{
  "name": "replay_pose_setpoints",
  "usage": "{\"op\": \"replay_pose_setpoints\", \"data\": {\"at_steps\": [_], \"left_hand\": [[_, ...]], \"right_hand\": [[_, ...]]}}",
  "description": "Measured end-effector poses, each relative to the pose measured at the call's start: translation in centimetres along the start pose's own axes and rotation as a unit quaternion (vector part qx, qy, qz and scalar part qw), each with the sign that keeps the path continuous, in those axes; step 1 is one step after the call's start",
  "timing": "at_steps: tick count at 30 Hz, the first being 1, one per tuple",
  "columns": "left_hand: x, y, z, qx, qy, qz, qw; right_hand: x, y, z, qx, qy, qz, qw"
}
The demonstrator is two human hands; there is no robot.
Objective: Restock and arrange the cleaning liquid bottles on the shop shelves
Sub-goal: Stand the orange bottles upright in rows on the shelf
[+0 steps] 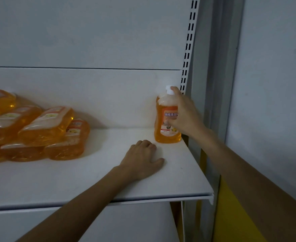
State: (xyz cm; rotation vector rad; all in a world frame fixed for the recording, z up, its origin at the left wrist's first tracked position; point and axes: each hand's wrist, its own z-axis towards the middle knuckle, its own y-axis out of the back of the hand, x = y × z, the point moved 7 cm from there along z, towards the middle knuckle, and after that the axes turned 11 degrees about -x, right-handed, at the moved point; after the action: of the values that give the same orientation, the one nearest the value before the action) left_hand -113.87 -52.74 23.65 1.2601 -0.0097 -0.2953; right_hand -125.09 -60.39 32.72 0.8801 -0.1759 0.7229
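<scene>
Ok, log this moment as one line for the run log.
step: placing bottle | right hand: grip on upright bottle at shelf back right corner | left hand: flat on shelf | pile of lying bottles: left, untouched

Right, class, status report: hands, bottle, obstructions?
Right hand gripping upright orange bottle at shelf's back-right corner. Left hand flat on white shelf. Nothing obstructing.

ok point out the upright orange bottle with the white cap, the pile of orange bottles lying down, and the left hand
upright orange bottle with white cap [165, 117], head view, on its orange label
pile of orange bottles lying down [44, 130], head view, on a top bottle's body
left hand [142, 158], head view, on its back
</scene>
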Motion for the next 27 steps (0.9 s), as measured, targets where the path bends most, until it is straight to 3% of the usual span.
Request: {"op": "replay_pose_setpoints", "data": {"at_steps": [3, 7, 10, 13, 15, 17, 20, 23, 27], "left_hand": [[1.5, 2.2, 0.0, 0.014, -0.01, -0.033, 0.999], [5.6, 9.5, -1.2, -0.14, -0.005, -0.03, 0.99], [10.1, 14.4, -3.2, -0.224, 0.036, -0.015, 0.974], [15.2, 17.6, -5.7, -0.267, 0.109, -0.002, 0.958], [18.3, 18.1, -7.4, -0.237, 0.165, 0.003, 0.957], [20.4, 17.2, -8.8, -0.153, 0.203, 0.024, 0.967], [21.5, 15.4, -9.9, -0.055, 0.172, 0.145, 0.973], [21.6, 14.8, -9.6, -0.041, 0.145, 0.17, 0.974], [21.5, 14.6, -9.0, -0.014, 0.135, 0.205, 0.969]], "right_hand": [[1.7, 1.3, 0.0, -0.019, -0.002, -0.051, 0.999], [9.2, 2.8, 0.9, -0.08, 0.038, 0.115, 0.989], [14.7, -0.1, 1.5, -0.049, 0.064, 0.168, 0.983], [17.4, -5.5, 2.0, 0.033, 0.003, 0.231, 0.972], [18.4, -9.4, 2.1, 0.105, -0.047, 0.244, 0.963], [19.3, -13.0, 1.9, 0.159, -0.08, 0.22, 0.959], [20.7, -16.8, 1.8, 0.187, -0.093, 0.181, 0.961], [22.6, -19.3, 1.2, 0.225, -0.114, 0.186, 0.95], [23.5, -20.1, 1.6, 0.214, -0.148, 0.253, 0.932]]}}
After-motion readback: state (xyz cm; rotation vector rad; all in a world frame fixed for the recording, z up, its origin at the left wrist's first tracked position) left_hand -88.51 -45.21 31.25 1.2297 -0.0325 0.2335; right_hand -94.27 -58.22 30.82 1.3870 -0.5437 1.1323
